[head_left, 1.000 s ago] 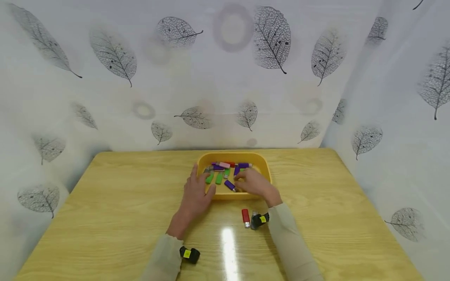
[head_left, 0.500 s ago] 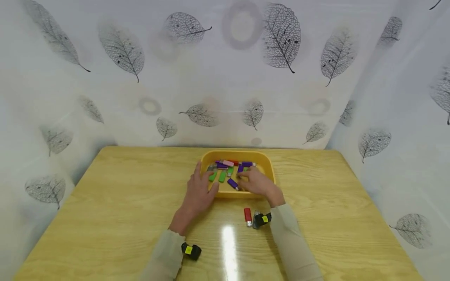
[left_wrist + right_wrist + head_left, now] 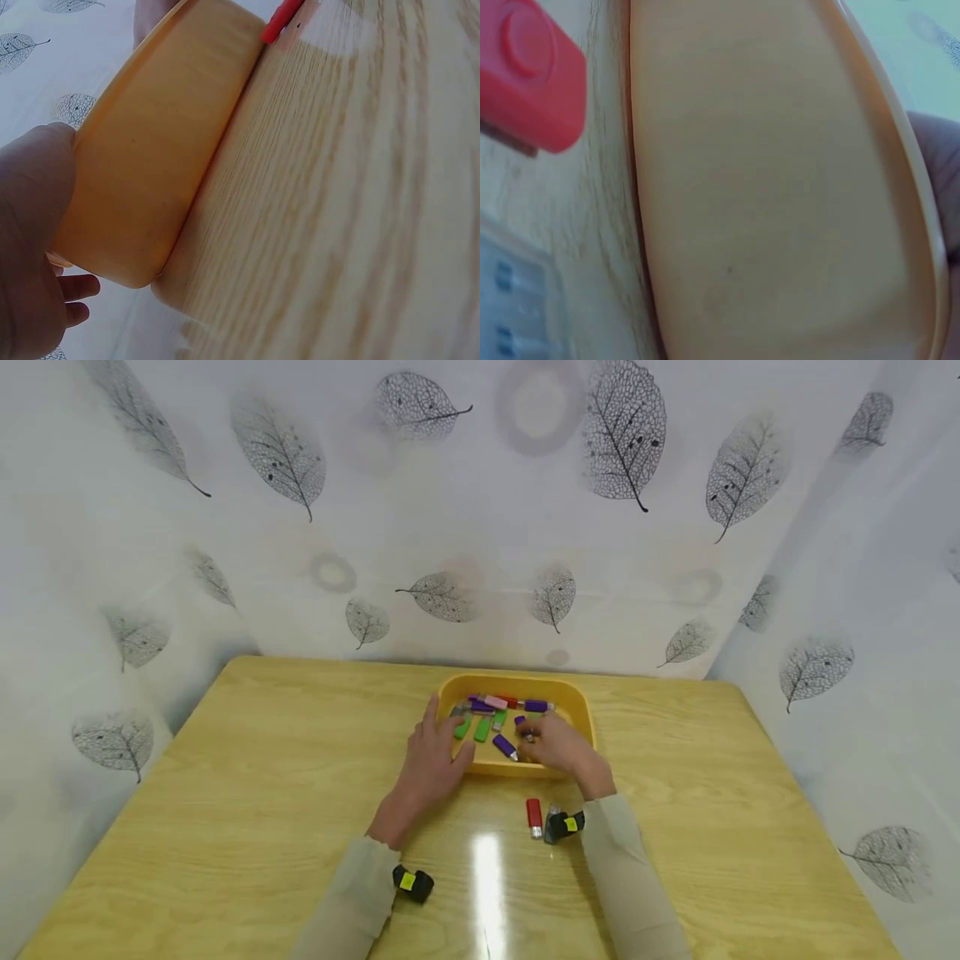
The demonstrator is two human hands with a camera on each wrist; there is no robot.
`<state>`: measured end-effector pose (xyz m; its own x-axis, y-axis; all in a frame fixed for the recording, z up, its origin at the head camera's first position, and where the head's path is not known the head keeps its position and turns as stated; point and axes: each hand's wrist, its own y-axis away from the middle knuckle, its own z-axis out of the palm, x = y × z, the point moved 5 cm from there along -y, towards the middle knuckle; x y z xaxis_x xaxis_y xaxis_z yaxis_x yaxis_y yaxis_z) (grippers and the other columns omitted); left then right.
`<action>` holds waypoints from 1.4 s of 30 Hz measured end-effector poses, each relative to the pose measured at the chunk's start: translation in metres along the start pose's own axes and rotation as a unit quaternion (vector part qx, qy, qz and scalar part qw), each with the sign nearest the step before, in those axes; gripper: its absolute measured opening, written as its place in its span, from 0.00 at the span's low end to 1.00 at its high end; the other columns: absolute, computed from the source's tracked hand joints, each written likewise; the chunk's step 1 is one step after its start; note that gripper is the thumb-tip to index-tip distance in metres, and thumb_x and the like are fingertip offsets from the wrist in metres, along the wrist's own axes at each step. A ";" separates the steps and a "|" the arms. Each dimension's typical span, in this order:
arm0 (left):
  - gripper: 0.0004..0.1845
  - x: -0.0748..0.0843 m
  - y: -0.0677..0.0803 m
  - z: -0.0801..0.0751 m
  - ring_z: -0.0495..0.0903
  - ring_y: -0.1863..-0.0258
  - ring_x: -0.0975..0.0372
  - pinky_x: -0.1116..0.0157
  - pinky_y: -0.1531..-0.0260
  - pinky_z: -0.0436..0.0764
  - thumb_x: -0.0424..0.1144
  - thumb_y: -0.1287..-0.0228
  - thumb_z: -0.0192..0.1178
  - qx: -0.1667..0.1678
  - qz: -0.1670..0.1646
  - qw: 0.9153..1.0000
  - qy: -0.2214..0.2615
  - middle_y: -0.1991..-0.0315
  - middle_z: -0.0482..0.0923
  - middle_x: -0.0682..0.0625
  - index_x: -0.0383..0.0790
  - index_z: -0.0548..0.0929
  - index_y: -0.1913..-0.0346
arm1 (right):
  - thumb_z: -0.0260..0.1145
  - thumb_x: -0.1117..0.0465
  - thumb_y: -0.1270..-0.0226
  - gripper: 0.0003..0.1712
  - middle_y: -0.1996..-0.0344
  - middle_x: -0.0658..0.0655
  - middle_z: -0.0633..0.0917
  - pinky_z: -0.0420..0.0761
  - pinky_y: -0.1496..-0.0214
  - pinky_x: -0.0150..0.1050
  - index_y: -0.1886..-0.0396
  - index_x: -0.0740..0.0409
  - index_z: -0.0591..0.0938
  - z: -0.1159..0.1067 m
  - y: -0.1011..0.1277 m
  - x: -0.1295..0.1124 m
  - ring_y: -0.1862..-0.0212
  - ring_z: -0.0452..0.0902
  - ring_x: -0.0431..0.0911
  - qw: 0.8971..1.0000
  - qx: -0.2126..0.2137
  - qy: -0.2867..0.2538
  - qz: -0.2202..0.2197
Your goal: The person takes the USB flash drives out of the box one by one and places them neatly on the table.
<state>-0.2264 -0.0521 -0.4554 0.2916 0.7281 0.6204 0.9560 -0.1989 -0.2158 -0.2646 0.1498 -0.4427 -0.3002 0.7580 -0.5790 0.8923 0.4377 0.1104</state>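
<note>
A yellow tray holds several USB flash drives in green, purple, pink and red. My left hand grips its front left corner, thumb at the front rim and one finger inside. In the left wrist view, the left hand's other fingertips show beyond the tray's outer wall. Reaching over the front rim, my right hand curls thumb and forefinger about a small purple USB flash drive, partly hidden by the fingers. Another purple drive lies just left of that hand.
A red USB flash drive and a grey, see-through one lie on the wooden table, in front of the tray near the right wrist. A leaf-patterned white curtain hangs behind and beside the table.
The purple drive at my right fingers has turned, its metal end now between thumb and forefinger. My left hand stays at the tray corner. The head view has shifted slightly.
</note>
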 end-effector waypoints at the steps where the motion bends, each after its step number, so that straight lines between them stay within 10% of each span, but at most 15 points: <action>1: 0.26 0.000 0.001 0.001 0.61 0.32 0.37 0.38 0.34 0.60 0.47 0.29 0.51 -0.001 0.000 1.000 -0.001 0.21 0.41 0.34 0.34 0.73 0.36 | 0.66 0.62 0.38 0.18 0.71 0.54 0.83 0.71 0.73 0.36 0.49 0.63 0.84 0.001 0.001 0.001 0.76 0.70 0.42 1.000 -0.002 0.003 0.001; 11: 0.27 0.002 0.002 0.000 0.58 0.29 0.40 0.40 0.32 0.57 0.50 0.28 0.48 -0.014 -0.012 1.000 -0.002 0.21 0.38 0.36 0.36 0.71 0.34 | 0.70 0.61 0.40 0.20 0.57 0.59 0.86 0.82 0.56 0.44 0.48 0.63 0.83 0.000 0.003 0.002 0.58 0.81 0.50 0.998 0.014 0.008 0.053; 19: 0.28 0.000 0.006 0.004 0.61 0.32 0.39 0.40 0.34 0.60 0.50 0.29 0.48 -0.011 -0.012 1.000 0.003 0.21 0.39 0.36 0.37 0.71 0.34 | 0.75 0.61 0.46 0.22 0.44 0.64 0.79 0.73 0.38 0.53 0.50 0.61 0.84 -0.001 0.006 0.002 0.39 0.70 0.60 0.994 0.023 0.062 0.090; 28: 0.28 -0.002 -0.001 0.001 0.61 0.33 0.41 0.41 0.33 0.60 0.51 0.28 0.47 -0.013 -0.007 1.000 -0.008 0.21 0.37 0.38 0.39 0.69 0.33 | 0.71 0.62 0.41 0.30 0.41 0.64 0.74 0.75 0.39 0.50 0.38 0.63 0.77 -0.007 -0.002 0.000 0.44 0.73 0.54 0.988 -0.009 0.116 0.106; 42: 0.28 -0.004 -0.003 0.005 0.58 0.31 0.41 0.41 0.32 0.58 0.53 0.29 0.46 -0.020 -0.013 1.000 0.000 0.21 0.36 0.38 0.40 0.68 0.33 | 0.69 0.63 0.41 0.15 0.45 0.64 0.78 0.77 0.50 0.45 0.54 0.63 0.83 -0.012 -0.007 -0.001 0.50 0.73 0.52 0.987 -0.016 0.142 0.075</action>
<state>-0.2304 -0.0513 -0.4609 0.2658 0.7331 0.6260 0.9640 -0.2056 -0.1686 -0.2742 0.1521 -0.4334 -0.2509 0.9185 -0.3058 0.9244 0.3210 0.2058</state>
